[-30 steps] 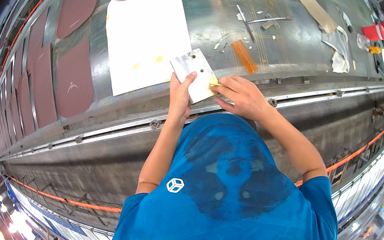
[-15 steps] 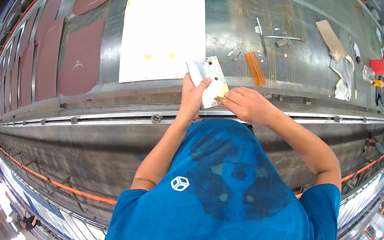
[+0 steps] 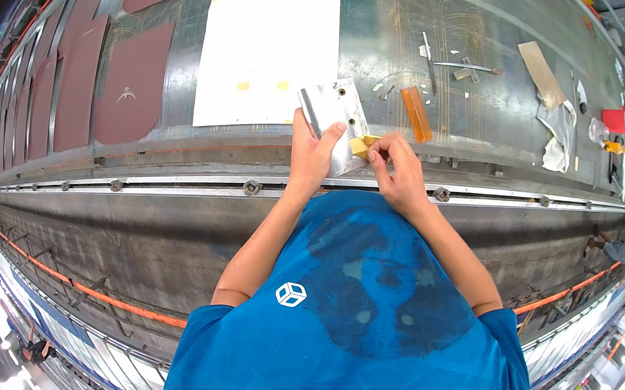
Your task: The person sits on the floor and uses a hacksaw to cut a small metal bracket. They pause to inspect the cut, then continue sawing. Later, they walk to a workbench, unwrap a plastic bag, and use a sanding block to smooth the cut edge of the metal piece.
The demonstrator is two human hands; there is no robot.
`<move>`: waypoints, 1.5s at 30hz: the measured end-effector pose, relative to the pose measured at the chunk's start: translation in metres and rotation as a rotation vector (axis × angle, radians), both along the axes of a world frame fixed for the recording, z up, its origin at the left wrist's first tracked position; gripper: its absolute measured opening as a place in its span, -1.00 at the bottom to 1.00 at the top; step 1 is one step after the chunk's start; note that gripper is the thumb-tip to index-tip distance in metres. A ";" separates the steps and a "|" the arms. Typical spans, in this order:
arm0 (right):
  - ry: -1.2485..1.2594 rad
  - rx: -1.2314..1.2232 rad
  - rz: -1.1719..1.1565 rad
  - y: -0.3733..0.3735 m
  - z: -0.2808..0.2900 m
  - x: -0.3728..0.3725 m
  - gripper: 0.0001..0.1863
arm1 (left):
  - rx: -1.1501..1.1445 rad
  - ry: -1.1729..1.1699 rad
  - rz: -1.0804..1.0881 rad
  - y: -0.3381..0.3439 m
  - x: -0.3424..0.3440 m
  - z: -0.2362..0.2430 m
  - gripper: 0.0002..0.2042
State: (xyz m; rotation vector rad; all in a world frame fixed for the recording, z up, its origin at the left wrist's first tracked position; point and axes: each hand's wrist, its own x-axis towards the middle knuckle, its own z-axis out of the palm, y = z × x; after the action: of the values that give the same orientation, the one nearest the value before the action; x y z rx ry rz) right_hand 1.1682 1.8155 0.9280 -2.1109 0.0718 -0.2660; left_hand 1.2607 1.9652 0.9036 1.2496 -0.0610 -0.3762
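Observation:
My left hand (image 3: 310, 151) grips a small silver metal plate (image 3: 337, 111) with holes near its corners, held tilted above the edge of the long metal workbench (image 3: 396, 40). My right hand (image 3: 402, 171) pinches a strip of yellow tape (image 3: 361, 145) against the plate's lower right side. Both forearms come up from my blue shirt (image 3: 359, 319).
A large white sheet (image 3: 270, 39) with yellow tape bits lies on the bench beyond my hands. Dark red shaped panels (image 3: 133, 85) lie to the left. An orange strip (image 3: 416, 112), thin metal tools (image 3: 456, 65), a tan board (image 3: 545, 74), rags (image 3: 557, 132) and red items (image 3: 618, 121) sit right.
The view has shifted so plate and hands sit further right and higher in the picture. My right hand has moved onto the yellow tape at the plate's edge.

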 end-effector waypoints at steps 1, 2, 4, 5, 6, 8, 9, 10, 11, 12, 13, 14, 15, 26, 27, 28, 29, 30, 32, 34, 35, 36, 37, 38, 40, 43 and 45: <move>0.000 0.019 0.008 0.000 0.001 0.000 -0.85 | 0.010 0.005 -0.001 0.001 0.000 0.001 -0.61; 0.000 0.038 0.015 -0.001 0.004 0.001 -0.83 | 0.024 0.003 0.000 0.002 0.001 0.001 -0.61; 0.011 0.074 0.025 -0.002 0.008 -0.001 -0.78 | 0.054 -0.002 -0.017 0.002 0.000 0.001 -0.60; 0.023 0.091 0.038 -0.004 0.010 -0.002 -0.76 | 0.065 -0.005 -0.013 0.003 -0.002 0.003 -0.59; 0.037 0.105 0.050 -0.007 0.014 -0.003 -0.73 | 0.073 -0.006 -0.011 0.001 -0.004 0.007 -0.59; -0.001 0.026 0.076 -0.009 0.019 -0.004 -0.74 | 0.077 -0.029 -0.016 -0.001 -0.005 0.014 -0.56; -0.018 -0.013 0.095 -0.010 0.021 -0.005 -0.75 | 0.092 -0.052 -0.032 -0.001 -0.007 0.018 -0.56; -0.009 -0.024 0.104 -0.012 0.024 -0.005 -0.77 | 0.107 -0.075 -0.047 0.000 -0.008 0.021 -0.56; 0.000 -0.034 0.113 -0.014 0.027 -0.006 -0.80 | 0.122 -0.098 -0.061 0.000 -0.008 0.023 -0.56; 0.009 -0.044 0.123 -0.014 0.028 -0.008 -0.82 | 0.128 -0.102 -0.109 0.001 -0.008 0.024 -0.54; 0.026 -0.037 0.094 -0.013 0.027 -0.010 -0.84 | 0.145 -0.117 -0.124 0.002 -0.009 0.026 -0.54; 0.044 -0.030 0.065 -0.012 0.026 -0.012 -0.86 | 0.162 -0.133 -0.138 0.002 -0.010 0.030 -0.53; 0.060 -0.024 0.040 -0.011 0.024 -0.014 -0.88 | 0.179 -0.149 -0.148 0.003 -0.011 0.033 -0.53; -0.098 0.116 -0.782 -0.158 0.000 -0.049 -0.82 | 0.065 0.124 -0.054 0.046 -0.004 0.013 -0.40; -0.076 0.049 -0.799 -0.167 -0.003 -0.060 -0.81 | 0.036 0.186 -0.013 0.053 -0.002 0.012 -0.39; -0.042 0.043 -0.818 -0.175 -0.013 -0.074 -0.82 | 0.033 0.239 0.017 0.059 0.002 0.008 -0.40; -0.006 0.029 -0.837 -0.180 -0.026 -0.092 -0.82 | 0.022 0.242 0.026 0.064 0.006 0.007 -0.41; 0.034 0.016 -0.852 -0.184 -0.038 -0.108 -0.82 | 0.013 0.248 0.039 0.066 0.010 0.008 -0.41; 0.140 -0.056 -0.874 -0.183 -0.055 -0.138 -0.77 | -0.011 0.240 0.065 0.071 0.013 0.007 -0.46; 0.250 -0.056 -0.919 -0.178 -0.074 -0.169 -0.72 | -0.035 0.247 0.090 0.070 0.016 0.010 -0.49; 0.312 -0.022 -0.946 -0.176 -0.084 -0.184 -0.71 | -0.048 0.250 0.104 0.071 0.018 0.011 -0.50; 0.375 0.009 -0.978 -0.175 -0.095 -0.203 -0.69 | -0.057 0.263 0.106 0.073 0.020 0.007 -0.50; 0.433 0.039 -1.040 -0.177 -0.107 -0.222 -0.69 | -0.050 0.266 0.115 0.076 0.020 0.008 -0.49; 0.485 0.070 -1.117 -0.181 -0.122 -0.248 -0.69 | -0.045 0.265 0.110 0.075 0.023 0.010 -0.48; 0.644 -0.036 -1.155 -0.189 -0.150 -0.293 -0.69 | -0.030 0.269 0.108 0.073 0.025 0.015 -0.45; 0.857 -0.199 -1.110 -0.198 -0.187 -0.354 -0.69 | -0.016 0.277 0.090 0.072 0.027 0.013 -0.45; 0.861 0.027 -1.186 -0.202 -0.203 -0.379 -0.63 | -0.017 0.285 0.086 0.071 0.028 0.013 -0.45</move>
State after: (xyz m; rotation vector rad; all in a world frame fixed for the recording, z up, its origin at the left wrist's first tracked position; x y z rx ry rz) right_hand 0.7894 1.6137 0.7254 -1.7662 1.8131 -0.0065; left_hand 1.2890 2.0359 0.9171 1.1669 0.2320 -0.4745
